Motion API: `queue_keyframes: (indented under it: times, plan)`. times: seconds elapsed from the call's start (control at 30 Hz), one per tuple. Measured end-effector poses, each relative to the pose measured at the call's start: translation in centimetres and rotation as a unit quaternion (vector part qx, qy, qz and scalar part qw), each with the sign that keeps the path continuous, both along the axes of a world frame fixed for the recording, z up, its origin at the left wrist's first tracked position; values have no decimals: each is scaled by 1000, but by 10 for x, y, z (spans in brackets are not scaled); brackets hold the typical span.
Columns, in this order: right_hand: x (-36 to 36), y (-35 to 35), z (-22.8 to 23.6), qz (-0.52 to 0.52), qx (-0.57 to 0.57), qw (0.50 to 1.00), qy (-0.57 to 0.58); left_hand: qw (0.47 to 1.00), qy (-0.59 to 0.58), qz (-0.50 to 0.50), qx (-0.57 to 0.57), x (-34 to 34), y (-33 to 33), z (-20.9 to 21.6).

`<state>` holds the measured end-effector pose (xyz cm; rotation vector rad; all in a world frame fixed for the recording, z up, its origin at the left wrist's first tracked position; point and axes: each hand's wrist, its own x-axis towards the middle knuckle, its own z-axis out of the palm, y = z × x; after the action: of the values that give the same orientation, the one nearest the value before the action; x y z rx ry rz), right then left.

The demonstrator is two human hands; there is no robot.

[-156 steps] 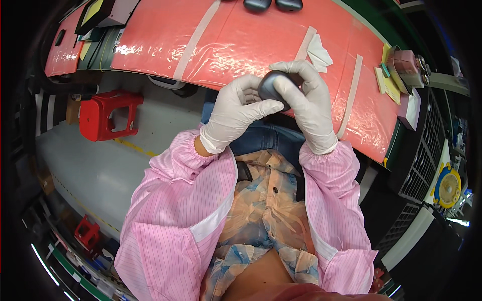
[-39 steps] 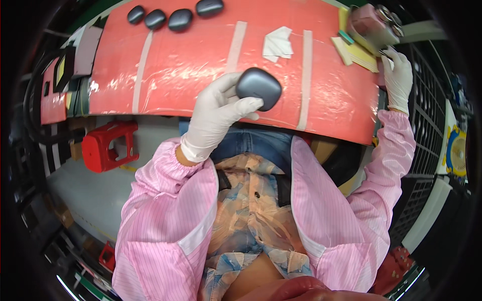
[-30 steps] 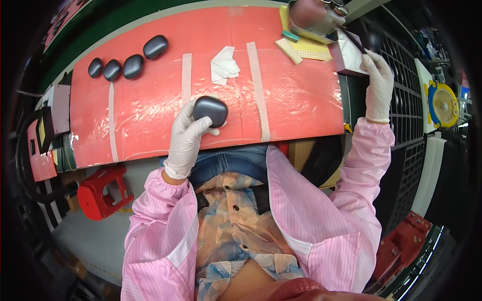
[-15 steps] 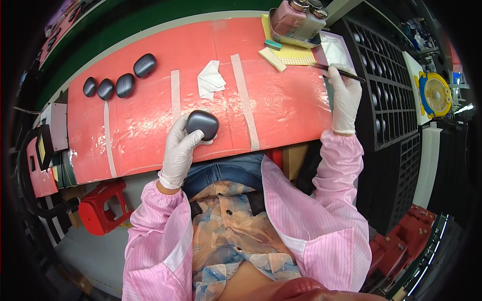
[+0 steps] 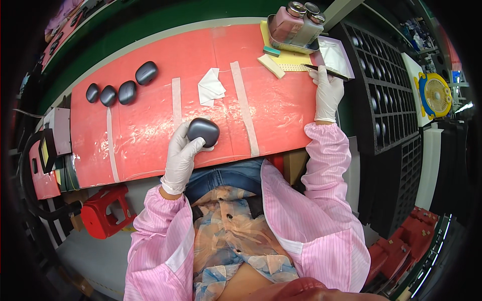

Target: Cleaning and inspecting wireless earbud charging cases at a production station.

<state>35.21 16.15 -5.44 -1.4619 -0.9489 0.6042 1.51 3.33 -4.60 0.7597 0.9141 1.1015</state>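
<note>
My left hand [image 5: 179, 163], in a white glove, grips a dark grey rounded case [image 5: 205, 130] near the table's front edge, thumb on its near side. The case looks closed. At the far right, my gloved right hand [image 5: 329, 98] holds black tweezers [image 5: 336, 73]. Their tip reaches over a pale strip with rows of small reddish dots [image 5: 293, 67], which lies along a yellow sheet [image 5: 285, 56]. Whether the tip touches the strip, I cannot tell. Beside the strip are a cream block [image 5: 271, 65] and a small green block [image 5: 271, 51].
Several similar cases [image 5: 127, 92] stand at the table's far left. A folded white cloth [image 5: 211, 88] lies mid-table. Pump bottles [image 5: 290, 22] stand in a metal tray at the back. A black compartment rack [image 5: 374, 95] and a white-lined box [image 5: 335, 56] flank the right side.
My right hand has moved left with the tweezers, bringing their tip further over the dotted strip. My left hand still holds the case; the whole view has shifted slightly.
</note>
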Motion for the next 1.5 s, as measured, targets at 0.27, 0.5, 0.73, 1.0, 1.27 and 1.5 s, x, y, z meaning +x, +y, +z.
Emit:
queue_keyframes:
  times: [0.27, 0.5, 0.73, 1.0, 1.27, 1.5]
  plan:
    - [-5, 2, 4, -18, -22, 999, -30, 1000, -5, -1, 4, -2, 0, -2]
    - [-7, -1, -4, 23, 49, 998, -32, 1000, -9, -5, -4, 1, 4, 15]
    - [-4, 1, -6, -10, 61, 998, -18, 1000, -4, -13, -11, 0, 3, 11]
    - [-13, -4, 2, -11, 24, 1000, 1, 1000, 0, -16, -9, 0, 1, 8]
    - [-8, -6, 2, 1, 20, 1000, 2, 1000, 4, -23, -11, 1, 1, 8]
    - [-3, 5, -11, 14, 90, 996, -12, 1000, 6, -19, -14, 0, 7, 5]
